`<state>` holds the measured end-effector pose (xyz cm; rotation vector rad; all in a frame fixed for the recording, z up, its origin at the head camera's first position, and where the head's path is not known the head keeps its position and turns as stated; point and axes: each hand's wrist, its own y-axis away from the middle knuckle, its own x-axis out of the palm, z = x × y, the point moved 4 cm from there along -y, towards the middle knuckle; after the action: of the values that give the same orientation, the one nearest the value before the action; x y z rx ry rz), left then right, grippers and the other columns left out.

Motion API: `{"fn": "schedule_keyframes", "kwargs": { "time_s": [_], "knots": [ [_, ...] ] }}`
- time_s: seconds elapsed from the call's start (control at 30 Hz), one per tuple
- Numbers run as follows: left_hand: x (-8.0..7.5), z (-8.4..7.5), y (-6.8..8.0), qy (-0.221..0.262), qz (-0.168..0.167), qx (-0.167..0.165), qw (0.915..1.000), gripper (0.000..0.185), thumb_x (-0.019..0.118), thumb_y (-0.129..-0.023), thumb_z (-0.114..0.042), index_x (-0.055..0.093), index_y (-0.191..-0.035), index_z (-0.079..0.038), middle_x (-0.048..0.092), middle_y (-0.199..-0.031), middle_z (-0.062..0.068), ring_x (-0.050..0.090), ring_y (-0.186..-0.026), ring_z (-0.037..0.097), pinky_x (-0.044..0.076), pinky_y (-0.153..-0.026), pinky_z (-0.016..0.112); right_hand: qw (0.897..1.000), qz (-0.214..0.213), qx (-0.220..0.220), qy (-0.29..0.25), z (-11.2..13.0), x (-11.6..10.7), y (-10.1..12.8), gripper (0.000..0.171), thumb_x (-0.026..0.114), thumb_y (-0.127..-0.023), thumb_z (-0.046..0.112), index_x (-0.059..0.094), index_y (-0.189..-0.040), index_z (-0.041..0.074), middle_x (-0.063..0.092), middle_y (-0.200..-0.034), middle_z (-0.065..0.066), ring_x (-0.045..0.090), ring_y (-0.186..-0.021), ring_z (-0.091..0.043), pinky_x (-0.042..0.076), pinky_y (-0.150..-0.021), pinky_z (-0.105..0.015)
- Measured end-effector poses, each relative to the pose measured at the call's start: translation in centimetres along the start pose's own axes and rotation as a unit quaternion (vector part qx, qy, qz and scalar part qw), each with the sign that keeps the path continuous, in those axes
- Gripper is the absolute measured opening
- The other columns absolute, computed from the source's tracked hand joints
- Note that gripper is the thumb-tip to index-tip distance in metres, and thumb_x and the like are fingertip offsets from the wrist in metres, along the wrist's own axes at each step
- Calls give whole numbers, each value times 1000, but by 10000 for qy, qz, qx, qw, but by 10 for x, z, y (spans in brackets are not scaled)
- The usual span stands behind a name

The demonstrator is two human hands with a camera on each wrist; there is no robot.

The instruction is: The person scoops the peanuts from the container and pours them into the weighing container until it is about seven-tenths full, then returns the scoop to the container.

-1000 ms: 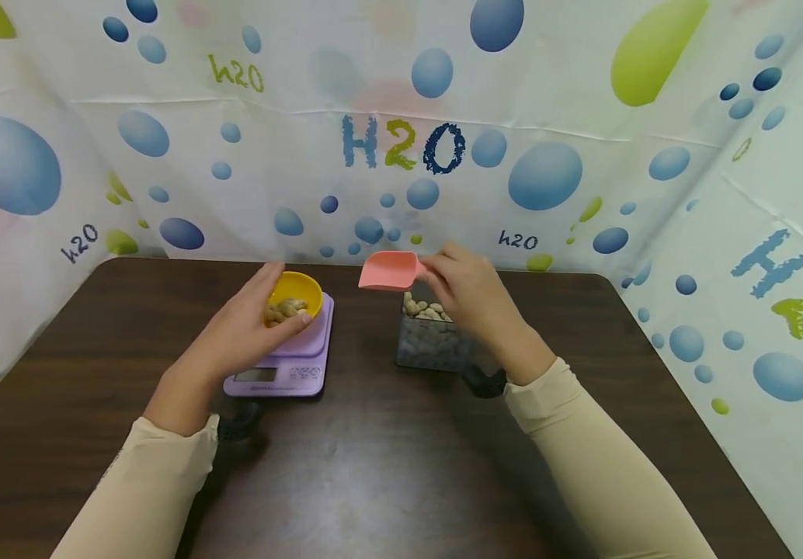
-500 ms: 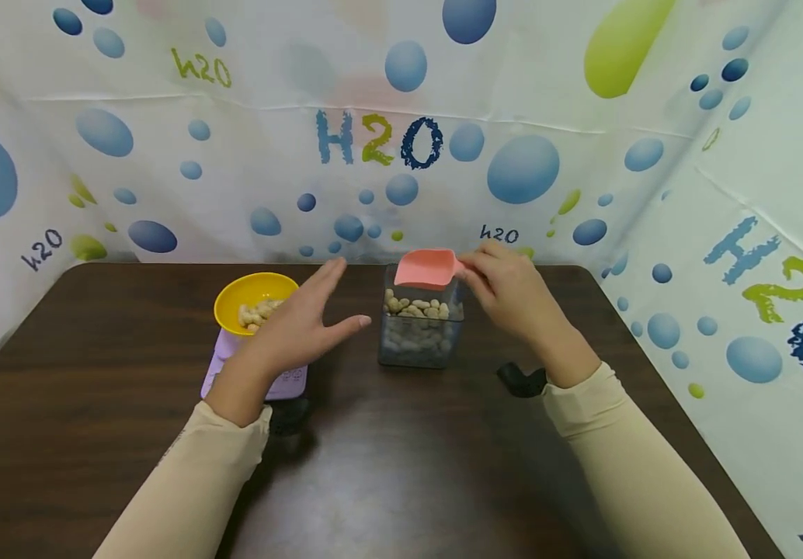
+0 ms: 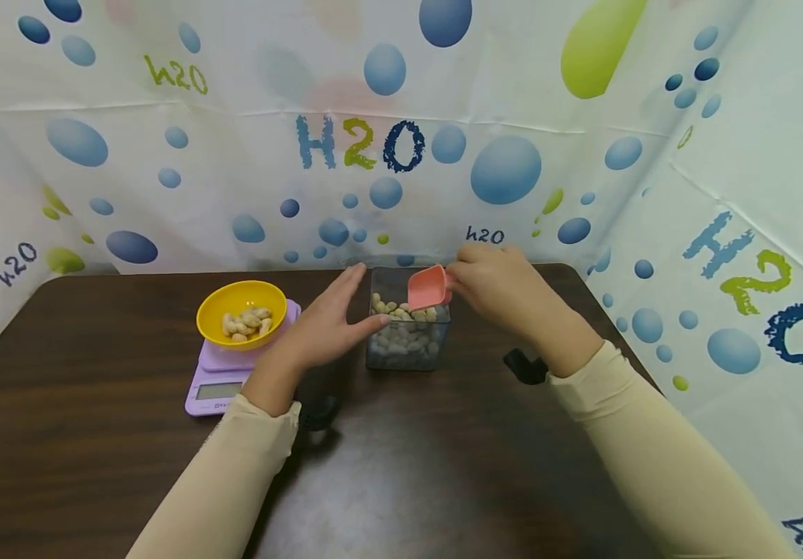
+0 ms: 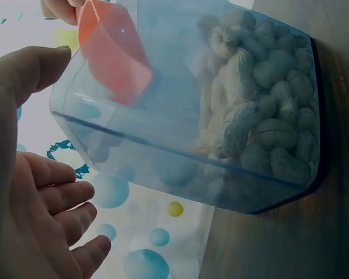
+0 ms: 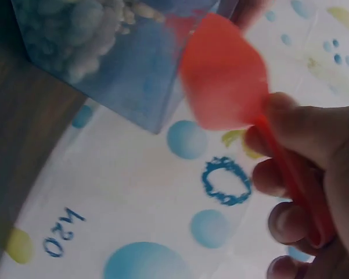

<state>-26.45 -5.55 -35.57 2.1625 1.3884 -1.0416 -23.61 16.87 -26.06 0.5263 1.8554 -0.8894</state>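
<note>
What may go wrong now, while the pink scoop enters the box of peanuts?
The left hand is open beside the clear box and does not grip it, so the pink scoop in the right hand may push the box. Peanuts lie high and may spill.

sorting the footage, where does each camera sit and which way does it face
Head: above, facing forward and down at the table; both sleeves, left hand, right hand.
Left wrist: low beside the box of peanuts; open palm.
Right wrist: below, looking up; fingers gripping the scoop.
All share box and scoop.
</note>
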Motion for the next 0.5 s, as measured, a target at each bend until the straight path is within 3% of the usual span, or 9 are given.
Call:
{"fn": "schedule_keyframes", "kwargs": {
  "time_s": [0.13,0.5],
  "knots": [
    [2,0,-2,44,-30,-5,10000,95,57,-90,-62,9,-160,-20,9,-167,3,15,-152,28,20,-120,56,9965,561,-65,611,12,-5,-6,16,73,-89,30,75,-94,14,51,-78,-2,50,-70,-21,32,-57,-34],
    [8,0,-9,249,-1,-34,9997,93,60,-88,-62,14,-159,-23,12,-166,3,19,-151,29,22,-118,59,9823,1695,101,793,27,-9,-19,13,79,-84,18,77,-97,16,57,-88,-4,54,-76,-23,42,-65,-36]
  ]
}}
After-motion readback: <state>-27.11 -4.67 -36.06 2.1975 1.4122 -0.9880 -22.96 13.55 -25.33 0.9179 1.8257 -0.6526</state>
